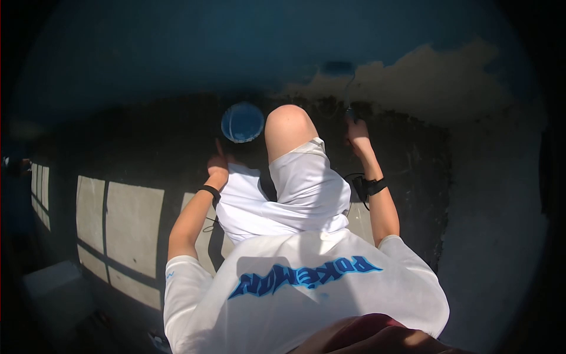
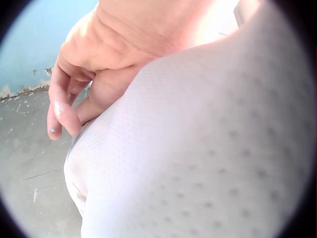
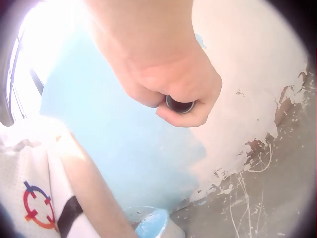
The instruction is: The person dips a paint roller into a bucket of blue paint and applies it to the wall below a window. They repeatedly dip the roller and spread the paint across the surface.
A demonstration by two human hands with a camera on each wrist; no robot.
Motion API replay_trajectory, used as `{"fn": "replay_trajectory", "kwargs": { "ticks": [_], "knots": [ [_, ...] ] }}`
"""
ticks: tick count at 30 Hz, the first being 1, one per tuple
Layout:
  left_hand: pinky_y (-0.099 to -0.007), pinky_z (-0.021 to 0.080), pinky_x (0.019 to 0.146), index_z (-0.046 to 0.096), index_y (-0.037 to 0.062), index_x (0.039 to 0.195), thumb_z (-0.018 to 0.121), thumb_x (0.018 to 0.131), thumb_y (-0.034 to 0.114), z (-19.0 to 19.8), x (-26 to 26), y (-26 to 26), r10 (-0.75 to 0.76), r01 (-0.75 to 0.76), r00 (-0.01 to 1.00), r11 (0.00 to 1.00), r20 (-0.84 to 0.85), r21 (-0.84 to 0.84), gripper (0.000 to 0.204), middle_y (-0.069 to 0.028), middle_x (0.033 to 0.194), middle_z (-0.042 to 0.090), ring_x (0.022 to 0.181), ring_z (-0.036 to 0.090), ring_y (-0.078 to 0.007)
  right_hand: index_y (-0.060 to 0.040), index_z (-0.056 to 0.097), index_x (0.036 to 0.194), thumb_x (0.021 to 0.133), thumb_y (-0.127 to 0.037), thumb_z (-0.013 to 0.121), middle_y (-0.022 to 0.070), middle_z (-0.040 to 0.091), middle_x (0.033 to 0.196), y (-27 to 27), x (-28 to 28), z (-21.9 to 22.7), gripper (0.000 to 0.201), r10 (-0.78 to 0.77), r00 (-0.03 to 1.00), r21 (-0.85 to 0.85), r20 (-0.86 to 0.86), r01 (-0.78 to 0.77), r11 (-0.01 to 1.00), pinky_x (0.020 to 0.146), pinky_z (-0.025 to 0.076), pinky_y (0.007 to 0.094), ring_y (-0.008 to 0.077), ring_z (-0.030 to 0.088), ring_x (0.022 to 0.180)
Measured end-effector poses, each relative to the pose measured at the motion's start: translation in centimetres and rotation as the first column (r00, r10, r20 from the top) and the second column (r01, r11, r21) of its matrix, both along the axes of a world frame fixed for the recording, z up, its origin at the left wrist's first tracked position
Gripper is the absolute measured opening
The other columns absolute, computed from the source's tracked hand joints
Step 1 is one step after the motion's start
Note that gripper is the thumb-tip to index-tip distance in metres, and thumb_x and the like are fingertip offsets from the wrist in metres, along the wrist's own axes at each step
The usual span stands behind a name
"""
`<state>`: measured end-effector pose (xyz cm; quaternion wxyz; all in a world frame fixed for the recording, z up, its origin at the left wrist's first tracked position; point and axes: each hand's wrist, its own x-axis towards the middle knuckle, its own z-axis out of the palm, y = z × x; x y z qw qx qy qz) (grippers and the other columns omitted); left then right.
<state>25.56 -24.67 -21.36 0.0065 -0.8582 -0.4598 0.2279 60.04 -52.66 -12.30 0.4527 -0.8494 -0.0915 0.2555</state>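
My right hand (image 1: 357, 134) grips the handle of a paint roller (image 1: 338, 67), its roller head up against the wall at the edge of the blue paint. In the right wrist view the fingers wrap round the handle, and its hollow dark end (image 3: 179, 105) shows. My left hand (image 2: 119, 49) rests on the leg of the white shorts (image 2: 148, 124), fingers loosely bent and holding nothing. Specks of light blue paint dot its fingers (image 2: 58, 109). Ahead of the left hand stands a bucket of blue paint (image 1: 242, 123), beside the bare knee (image 1: 290, 127).
The wall (image 3: 124, 134) is light blue on one side and bare whitish on the other, with chipped plaster (image 3: 255, 145) along its base. Grey floor (image 2: 29, 163) carries white splashes. Window-shaped sunlight (image 1: 127, 224) falls at left, near a pale block (image 1: 59, 289).
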Motion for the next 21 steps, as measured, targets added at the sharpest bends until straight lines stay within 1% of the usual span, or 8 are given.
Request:
{"fn": "replay_trajectory", "kwargs": {
  "ticks": [1, 4, 7, 13, 15, 16, 19, 21],
  "knots": [
    [-0.0316, 0.056, 0.066, -0.007, 0.0066, 0.147, 0.054, 0.088, 0.016, -0.2, 0.0, 0.0, 0.006, -0.006, 1.0, 1.0, -0.002, -0.005, 0.086, -0.0159, 0.096, 0.065, 0.083, 0.067, -0.024, -0.0042, 0.05, 0.084, 0.095, -0.035, 0.048, 0.0041, 0.045, 0.058, 0.1, -0.9, 3.8, 0.033, -0.045, 0.968, 0.213, -0.245, 0.099, 0.972, 0.039, 0.035, 0.0282, 0.0118, 0.048, 0.047],
    [-0.0318, 0.056, 0.067, -0.007, 0.0075, 0.147, 0.054, 0.088, 0.016, -0.5, -0.2, 0.1, -0.028, 0.03, 0.999, 0.998, -0.031, 0.048, 0.086, -0.016, 0.096, 0.065, 0.083, 0.067, -0.0241, -0.0031, 0.047, 0.087, 0.095, -0.028, 0.048, 0.0024, 0.04, 0.061, 0.5, -0.3, 8.4, 0.026, 0.104, 0.903, 0.424, -0.416, 0.091, 0.901, 0.041, 0.029, 0.0253, 0.0099, 0.039, 0.049],
    [-0.032, 0.055, 0.068, -0.007, 0.008, 0.147, 0.054, 0.088, 0.015, -0.2, -0.4, 0.1, 0.004, -0.004, 1.0, 1.0, -0.001, 0.022, 0.086, -0.016, 0.095, 0.065, 0.083, 0.067, -0.0243, -0.0054, 0.045, 0.084, 0.094, -0.023, 0.048, 0.0021, 0.041, 0.064, 2.2, 1.4, 9.1, 0.02, 0.122, 0.815, 0.398, -0.566, 0.141, 0.906, 0.04, 0.028, 0.025, 0.0105, 0.038, 0.049],
    [-0.032, 0.055, 0.068, -0.009, 0.0082, 0.147, 0.054, 0.087, 0.013, -1.9, -1.4, 0.7, 0.048, -0.051, 0.998, 0.997, 0.051, 0.066, 0.087, -0.0167, 0.095, 0.066, 0.083, 0.067, -0.024, -0.0108, 0.045, 0.082, 0.089, -0.009, 0.05, -0.0018, 0.038, 0.063, 7.0, 3.5, 0.0, 0.009, 0.237, 0.727, 0.516, -0.644, 0.184, 0.836, 0.04, 0.027, 0.0241, 0.0084, 0.036, 0.047],
    [-0.0318, 0.055, 0.066, -0.009, 0.0078, 0.147, 0.054, 0.087, 0.013, -1.3, -1.0, 0.8, 0.042, -0.046, 0.998, 0.996, 0.056, 0.077, 0.087, -0.0168, 0.094, 0.066, 0.081, 0.067, -0.0245, -0.0119, 0.046, 0.083, 0.088, -0.006, 0.05, -0.0024, 0.038, 0.062, 8.2, 6.9, -10.2, 0.008, 0.322, 0.67, 0.53, -0.669, 0.127, 0.838, 0.04, 0.027, 0.0232, 0.0076, 0.036, 0.047],
    [-0.0318, 0.055, 0.066, -0.009, 0.0078, 0.147, 0.054, 0.087, 0.013, -1.0, -0.9, 0.8, 0.045, -0.049, 0.997, 0.996, 0.058, 0.075, 0.087, -0.0168, 0.094, 0.066, 0.081, 0.067, -0.0245, -0.013, 0.047, 0.084, 0.086, -0.004, 0.05, -0.003, 0.038, 0.062, 8.6, 6.4, -10.4, 0.01, 0.392, 0.602, 0.542, -0.695, 0.081, 0.837, 0.04, 0.026, 0.0223, 0.0069, 0.036, 0.047],
    [-0.0328, 0.056, 0.065, -0.008, 0.0076, 0.147, 0.055, 0.087, 0.014, -0.6, -0.3, 0.6, 0.09, -0.088, 0.996, 0.994, 0.019, -0.063, 0.087, -0.0169, 0.093, 0.066, 0.078, 0.068, -0.0253, -0.0134, 0.048, 0.088, 0.087, -0.004, 0.046, -0.0027, 0.039, 0.062, 8.2, 5.6, -8.7, 0.01, 0.247, 0.624, 0.449, -0.741, 0.186, 0.874, 0.041, 0.027, 0.0201, 0.0055, 0.037, 0.049],
    [-0.0342, 0.056, 0.065, -0.008, 0.0086, 0.147, 0.054, 0.088, 0.016, -1.2, -0.4, 0.7, 0.017, -0.017, 1.0, 0.999, -0.002, 0.027, 0.086, -0.0167, 0.092, 0.065, 0.075, 0.068, -0.0257, -0.0131, 0.048, 0.089, 0.089, -0.005, 0.044, -0.0024, 0.04, 0.063, 6.9, 5.5, -4.8, 0.009, 0.204, 0.622, 0.413, -0.756, 0.21, 0.886, 0.041, 0.027, 0.0196, 0.0052, 0.037, 0.05]
  ]
}}
